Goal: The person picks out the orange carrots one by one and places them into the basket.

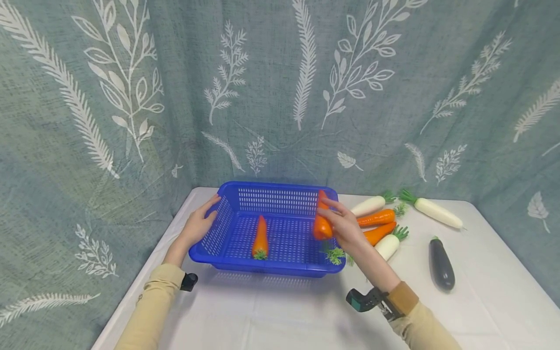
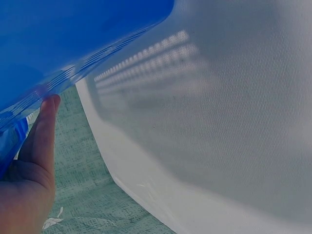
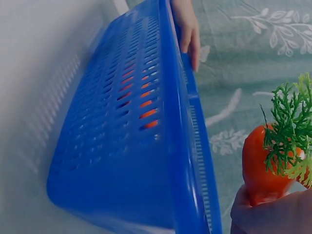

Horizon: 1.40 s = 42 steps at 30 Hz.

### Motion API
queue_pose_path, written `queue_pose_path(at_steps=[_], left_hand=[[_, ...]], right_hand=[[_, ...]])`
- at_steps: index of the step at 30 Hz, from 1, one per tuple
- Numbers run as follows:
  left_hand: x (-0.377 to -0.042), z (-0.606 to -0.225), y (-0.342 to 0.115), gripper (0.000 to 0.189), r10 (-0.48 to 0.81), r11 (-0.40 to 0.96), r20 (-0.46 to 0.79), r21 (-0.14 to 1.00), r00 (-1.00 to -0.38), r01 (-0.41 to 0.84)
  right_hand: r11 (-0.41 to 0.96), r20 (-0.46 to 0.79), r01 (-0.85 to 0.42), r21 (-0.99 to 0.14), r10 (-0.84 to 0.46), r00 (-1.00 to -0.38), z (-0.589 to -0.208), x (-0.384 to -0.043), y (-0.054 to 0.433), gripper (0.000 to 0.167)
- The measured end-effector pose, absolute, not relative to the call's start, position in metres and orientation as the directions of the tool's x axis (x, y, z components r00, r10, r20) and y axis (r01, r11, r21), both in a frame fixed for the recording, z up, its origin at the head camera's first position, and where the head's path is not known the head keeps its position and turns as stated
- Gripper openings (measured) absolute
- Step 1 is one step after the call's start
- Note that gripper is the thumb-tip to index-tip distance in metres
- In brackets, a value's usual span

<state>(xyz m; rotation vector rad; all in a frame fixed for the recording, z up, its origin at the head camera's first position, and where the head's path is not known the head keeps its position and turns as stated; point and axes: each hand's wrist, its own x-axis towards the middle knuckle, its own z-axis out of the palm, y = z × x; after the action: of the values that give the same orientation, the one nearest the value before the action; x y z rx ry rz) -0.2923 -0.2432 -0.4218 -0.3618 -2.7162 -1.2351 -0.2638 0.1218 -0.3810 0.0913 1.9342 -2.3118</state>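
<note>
A blue plastic basket [image 1: 280, 262] with slotted walls stands on the white table. My left hand [image 1: 200, 224] holds its left rim; the left wrist view shows a straight digit [image 2: 45, 129] against the blue plastic. Inside the basket lies one orange carrot [image 1: 260, 236], its green end toward me. Over the basket's right side, my right hand [image 1: 343, 226] grips a second carrot [image 1: 323, 227], tip pointing away from me. Its leafy top [image 3: 287, 131] and thick end show in the right wrist view. How the right fingers wrap around it is partly hidden.
Right of the basket lie carrots [image 1: 378, 218] and white radishes [image 1: 388, 247] close together. A further white radish [image 1: 437, 213] lies behind, and a dark eggplant [image 1: 442, 265] lies at the right. A patterned green curtain [image 1: 280, 121] hangs along the table's far edge.
</note>
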Motion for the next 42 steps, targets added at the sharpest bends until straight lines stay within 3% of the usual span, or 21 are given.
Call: queue_pose_path(at_steps=[11, 26, 42], left_hand=[[-0.291, -0.421, -0.242, 0.046, 0.164, 0.630, 0.204, 0.731, -0.965, 0.262], [-0.290, -0.421, -0.243, 0.046, 0.162, 0.628, 0.185, 0.738, -0.969, 0.246], [-0.287, -0.415, -0.241, 0.047, 0.161, 0.634, 0.165, 0.738, -0.973, 0.230]], right_hand=[[-0.243, -0.111, 0.109, -0.964, -0.006, -0.994, -0.390, -0.276, 0.102, 0.046], [-0.202, -0.073, 0.045, -0.978, 0.136, -0.988, -0.419, -0.290, 0.067, 0.042], [-0.123, -0.068, 0.044, -0.991, 0.200, -0.978, -0.422, -0.296, 0.029, 0.041]])
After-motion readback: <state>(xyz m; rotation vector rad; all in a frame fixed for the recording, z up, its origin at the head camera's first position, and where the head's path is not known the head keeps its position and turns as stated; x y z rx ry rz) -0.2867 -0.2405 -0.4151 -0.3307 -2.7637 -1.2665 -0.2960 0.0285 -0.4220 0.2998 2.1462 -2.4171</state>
